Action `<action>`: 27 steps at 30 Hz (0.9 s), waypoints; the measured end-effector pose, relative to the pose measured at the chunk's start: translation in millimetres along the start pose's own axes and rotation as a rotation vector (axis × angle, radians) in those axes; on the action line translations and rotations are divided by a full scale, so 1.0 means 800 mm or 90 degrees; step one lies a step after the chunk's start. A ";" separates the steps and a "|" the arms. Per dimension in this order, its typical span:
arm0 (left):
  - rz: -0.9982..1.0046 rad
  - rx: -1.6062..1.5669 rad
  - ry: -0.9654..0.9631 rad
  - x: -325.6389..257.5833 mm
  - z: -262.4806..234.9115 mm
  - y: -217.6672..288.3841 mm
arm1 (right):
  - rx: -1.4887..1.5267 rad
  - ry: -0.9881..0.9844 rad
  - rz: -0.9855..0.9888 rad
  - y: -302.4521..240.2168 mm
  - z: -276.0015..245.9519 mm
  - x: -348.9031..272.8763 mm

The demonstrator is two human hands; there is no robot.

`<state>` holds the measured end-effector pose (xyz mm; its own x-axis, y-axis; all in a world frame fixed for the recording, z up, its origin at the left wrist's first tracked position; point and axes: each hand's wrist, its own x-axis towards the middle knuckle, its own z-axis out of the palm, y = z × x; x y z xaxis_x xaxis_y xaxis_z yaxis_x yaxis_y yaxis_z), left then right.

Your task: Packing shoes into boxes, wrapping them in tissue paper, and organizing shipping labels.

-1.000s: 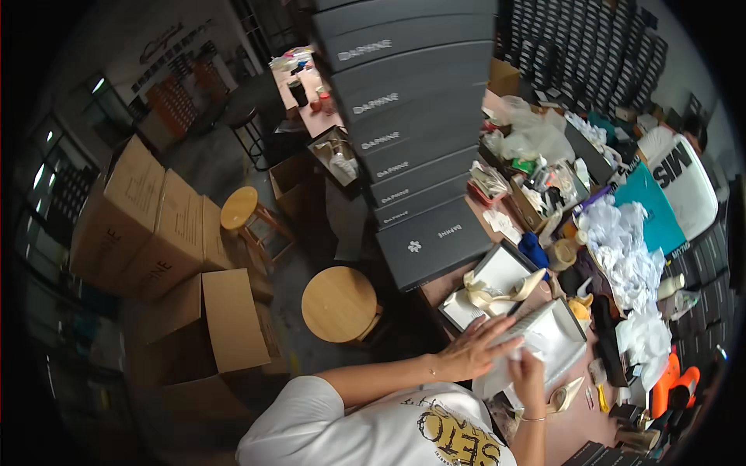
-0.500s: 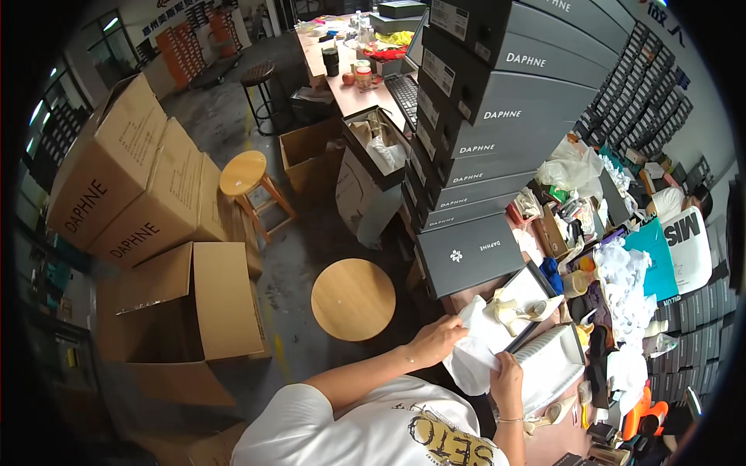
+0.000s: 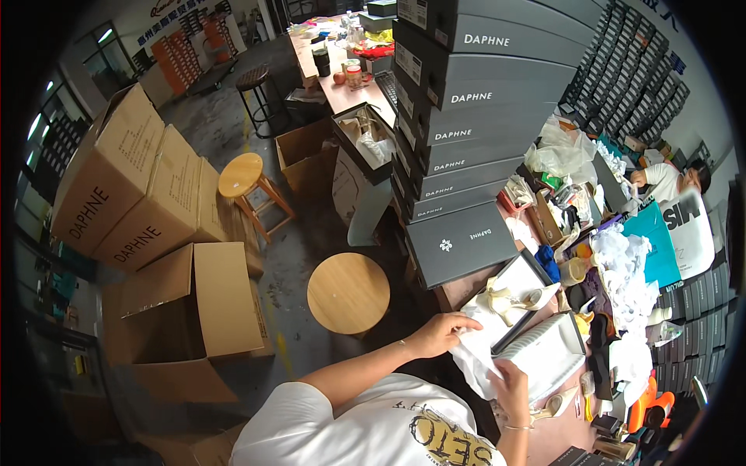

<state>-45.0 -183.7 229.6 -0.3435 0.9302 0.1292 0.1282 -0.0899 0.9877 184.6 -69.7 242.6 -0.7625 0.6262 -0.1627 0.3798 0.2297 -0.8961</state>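
I take the white paper [image 3: 472,366] between my hands as the middle of the clock, with 12 o'clock at the top of my view. My left hand [image 3: 439,335], at 10 o'clock, pinches its upper edge between thumb and fingers. My right hand [image 3: 513,391], at 4 o'clock, grips its other side with bent fingers. The paper hangs loosely, just beside the two open boxes.

The pink table [image 3: 561,435] shows a bare piece at 5 o'clock; its left edge appears again at 12 o'clock, near the stack. The widest room is the grey floor [image 3: 286,314], from 9 to 10 o'clock.

I count two pale shoes near me: one with a bow [image 3: 505,303] at 1 o'clock, inside the first open box [image 3: 519,270], and another shoe [image 3: 556,405] at 4 o'clock, lying on the table. The second open box [image 3: 550,351], with white lining, is at 3 o'clock. I count three stools: two wooden, the nearer one [image 3: 348,293] at 10 o'clock, and a dark one [image 3: 252,78] farther.

At 12 o'clock, a tall stack of dark shoe boxes [image 3: 489,124] stands in the way and hides part of the table; I see at least six, and one box [image 3: 458,242] beneath. Crumpled white paper [image 3: 622,268] crowds 2 o'clock, and beyond it sits another person [image 3: 664,180]. An open carton [image 3: 225,303] stands at 9 o'clock.
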 end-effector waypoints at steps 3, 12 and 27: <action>-0.044 0.040 0.021 0.003 0.018 0.020 | 0.120 0.117 0.131 0.054 -0.080 -0.040; -0.066 0.146 0.124 0.027 0.062 0.018 | 0.064 0.439 0.291 0.401 -0.131 -0.133; 0.200 0.335 0.011 0.158 0.229 0.100 | -0.322 0.429 0.402 0.274 -0.140 -0.148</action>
<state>92.1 -8.4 308.9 -0.2289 0.8813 0.4135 0.6663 -0.1678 0.7266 416.8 -10.5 111.7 0.0407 0.9897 -0.1371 0.8996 -0.0960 -0.4260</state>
